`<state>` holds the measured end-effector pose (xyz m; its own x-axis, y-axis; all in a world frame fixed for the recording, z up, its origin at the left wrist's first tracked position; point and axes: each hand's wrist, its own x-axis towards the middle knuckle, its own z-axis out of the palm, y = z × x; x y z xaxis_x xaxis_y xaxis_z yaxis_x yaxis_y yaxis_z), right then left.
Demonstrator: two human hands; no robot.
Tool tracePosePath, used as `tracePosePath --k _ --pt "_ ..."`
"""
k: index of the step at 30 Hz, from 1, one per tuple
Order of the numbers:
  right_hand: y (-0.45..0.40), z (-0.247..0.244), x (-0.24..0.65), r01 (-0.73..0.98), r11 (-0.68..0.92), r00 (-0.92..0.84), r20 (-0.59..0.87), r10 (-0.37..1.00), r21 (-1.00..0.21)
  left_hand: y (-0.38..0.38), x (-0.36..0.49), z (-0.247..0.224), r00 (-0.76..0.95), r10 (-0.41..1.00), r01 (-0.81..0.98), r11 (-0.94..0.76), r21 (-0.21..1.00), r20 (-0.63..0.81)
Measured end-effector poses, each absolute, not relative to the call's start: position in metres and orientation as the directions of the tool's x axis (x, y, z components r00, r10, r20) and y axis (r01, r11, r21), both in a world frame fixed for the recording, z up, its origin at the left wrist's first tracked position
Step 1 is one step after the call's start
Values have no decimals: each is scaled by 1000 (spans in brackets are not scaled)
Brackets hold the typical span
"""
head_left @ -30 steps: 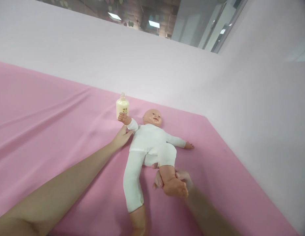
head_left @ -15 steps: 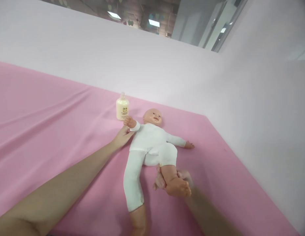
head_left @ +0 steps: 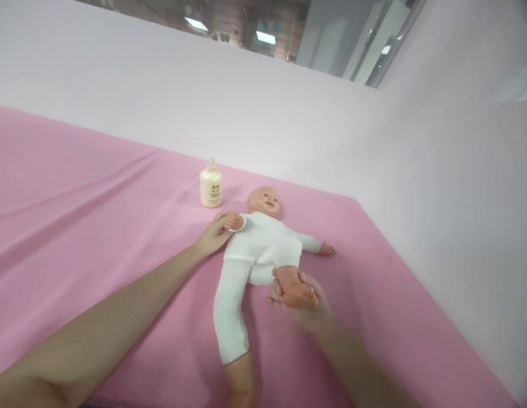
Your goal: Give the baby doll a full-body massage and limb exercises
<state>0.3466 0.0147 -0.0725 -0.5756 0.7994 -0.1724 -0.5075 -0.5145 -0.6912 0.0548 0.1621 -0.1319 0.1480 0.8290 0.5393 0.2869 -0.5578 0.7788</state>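
A baby doll [head_left: 259, 238] with a white cloth body lies on its back on the pink sheet [head_left: 119, 238], head away from me. My left hand [head_left: 213, 233] is closed round the doll's arm on the left, near its small hand [head_left: 233, 221]; some of my fingers are hidden behind it. With my right hand [head_left: 310, 306] I grip the other leg by its lower part, the bent leg's foot [head_left: 301, 296] raised toward me. The doll's left-side leg [head_left: 230, 311] lies stretched out toward the near edge. Its far arm [head_left: 310, 243] rests out to the right.
A cream-coloured pump bottle [head_left: 211, 186] with a dark printed label stands left of the doll's head. Behind and to the right rises a white wall [head_left: 246, 113], with a window [head_left: 263, 34] at the top.
My right hand has pushed the doll's leg up toward its belly, bending it further. The doll's left-side hand has come in toward its chest, away from the bottle.
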Motion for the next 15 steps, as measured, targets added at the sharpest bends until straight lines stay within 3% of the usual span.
tracePosePath --k 15 --pt "15 -70 347 -468 -539 -605 -191 773 -700 159 54 -125 208 831 303 -557 773 516"
